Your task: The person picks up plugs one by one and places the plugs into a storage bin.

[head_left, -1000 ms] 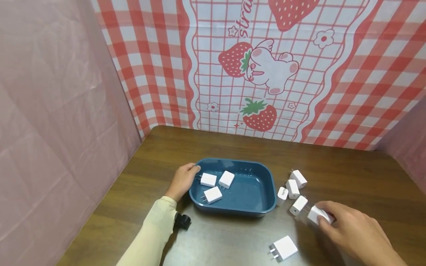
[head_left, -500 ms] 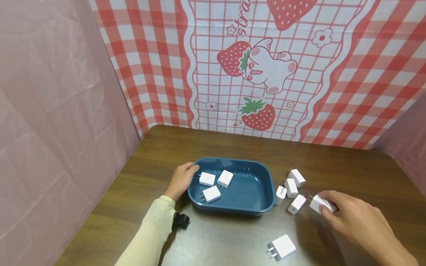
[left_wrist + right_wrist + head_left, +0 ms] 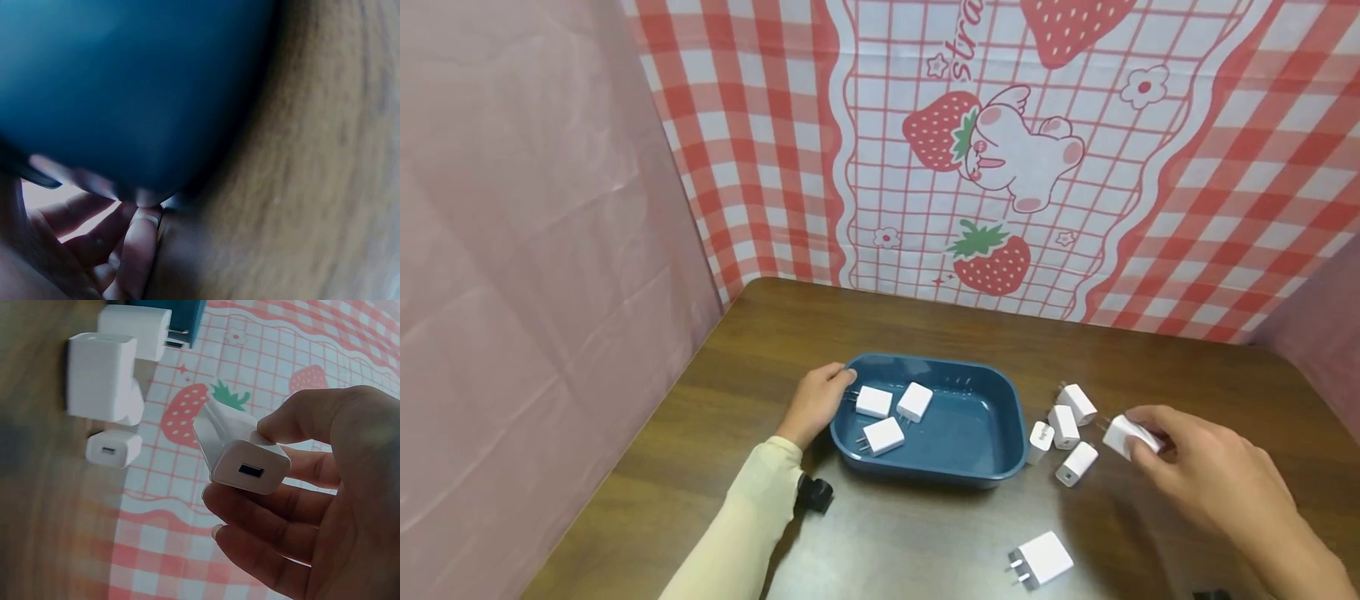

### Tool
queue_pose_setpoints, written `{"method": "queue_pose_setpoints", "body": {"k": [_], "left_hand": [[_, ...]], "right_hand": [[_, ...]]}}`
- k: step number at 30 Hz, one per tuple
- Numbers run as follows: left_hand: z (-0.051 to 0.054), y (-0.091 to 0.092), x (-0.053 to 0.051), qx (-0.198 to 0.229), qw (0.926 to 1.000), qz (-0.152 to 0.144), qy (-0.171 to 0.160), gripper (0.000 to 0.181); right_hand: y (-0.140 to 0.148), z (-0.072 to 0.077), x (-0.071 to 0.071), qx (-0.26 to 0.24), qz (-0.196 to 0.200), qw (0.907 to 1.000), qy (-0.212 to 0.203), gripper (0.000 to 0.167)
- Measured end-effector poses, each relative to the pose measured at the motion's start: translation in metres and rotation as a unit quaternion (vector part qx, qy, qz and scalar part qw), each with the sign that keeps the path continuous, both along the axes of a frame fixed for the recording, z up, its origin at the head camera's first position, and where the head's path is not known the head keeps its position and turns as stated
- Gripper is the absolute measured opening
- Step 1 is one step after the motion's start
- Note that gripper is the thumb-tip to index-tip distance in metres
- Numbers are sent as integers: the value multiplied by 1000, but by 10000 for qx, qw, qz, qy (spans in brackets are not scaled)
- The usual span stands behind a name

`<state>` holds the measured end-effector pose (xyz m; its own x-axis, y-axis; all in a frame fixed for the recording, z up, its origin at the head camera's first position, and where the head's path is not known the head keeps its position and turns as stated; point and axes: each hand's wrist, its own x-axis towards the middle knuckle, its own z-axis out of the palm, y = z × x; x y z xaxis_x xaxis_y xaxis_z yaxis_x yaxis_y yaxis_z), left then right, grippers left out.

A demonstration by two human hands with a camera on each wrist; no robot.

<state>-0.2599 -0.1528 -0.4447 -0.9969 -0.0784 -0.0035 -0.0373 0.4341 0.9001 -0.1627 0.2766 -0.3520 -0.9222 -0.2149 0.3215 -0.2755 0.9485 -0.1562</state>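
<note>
A blue rectangular tray (image 3: pixel 958 437) stands on the table. At its left end my left hand (image 3: pixel 812 407) grips the rim, thumb over the edge; the left wrist view shows fingers (image 3: pixel 139 250) against the outer wall. Three white plug chargers (image 3: pixel 914 402) lie inside the tray's left half. My right hand (image 3: pixel 1210 462) pinches another white charger (image 3: pixel 1120 437) between thumb and fingers, right of the tray. In the right wrist view this held charger (image 3: pixel 250 470) shows its USB port, with the hand's lower fingers spread beneath.
Several white chargers (image 3: pixel 1063 427) cluster beside the tray's right end. One more charger (image 3: pixel 1045 558) lies nearer the front, prongs pointing left. A red-and-white strawberry cloth (image 3: pixel 880 275) hangs behind the table, and a pink cloth (image 3: pixel 550 292) hangs at the left.
My right hand has moved up and away from the table's front with the pinched charger. My left hand stays at the tray's rim. The head view has shifted slightly.
</note>
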Motion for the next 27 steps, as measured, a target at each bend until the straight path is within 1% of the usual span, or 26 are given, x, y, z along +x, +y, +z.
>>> {"method": "queue_pose_setpoints", "body": {"k": [6,9,11,15,22,27], "left_hand": [[0,1,0,45,10000,-2,-58,38],[0,1,0,64,9999,4,-80,38],[1,1,0,72,9999,14,-82,38],[1,0,-1,81,9999,13,-87,38],[1,1,-1,17,10000,24,-54,38],[1,2,-1,23,10000,22,-47,38]], "right_hand": [[-11,14,-15,52,90,9997,226,24],[-18,20,-22,122,139,9995,257,26],[-24,23,-26,142,166,9996,196,27],[-34,25,-32,96,246,9996,77,30],[-52,24,-37,11,437,9990,-11,29],[-67,26,-43,226,721,9971,-132,30]]}}
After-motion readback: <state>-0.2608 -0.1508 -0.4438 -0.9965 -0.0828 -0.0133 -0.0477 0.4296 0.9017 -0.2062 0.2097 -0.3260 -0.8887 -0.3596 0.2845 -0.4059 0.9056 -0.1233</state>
